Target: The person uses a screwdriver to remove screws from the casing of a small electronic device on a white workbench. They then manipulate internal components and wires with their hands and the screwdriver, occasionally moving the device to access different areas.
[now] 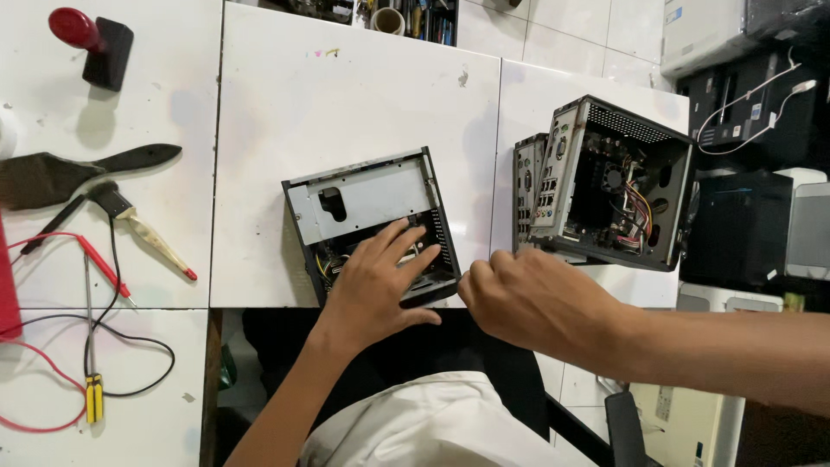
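Note:
A small open computer case (363, 199) lies on the white table (346, 95) near its front edge, with a grey metal bracket across its top. My left hand (376, 281) rests flat inside the case, fingers spread over the parts within. Just right of the case's front corner, my right hand (527, 298) is curled with its fingers tucked under; whether it holds anything is hidden.
A second open small computer case (614, 182) stands on its side at the right, wires showing inside. Brushes (78, 173), red and black probe leads (86, 259) and a red-handled stamp (91, 39) lie at the left. Stacked equipment (743, 69) fills the right.

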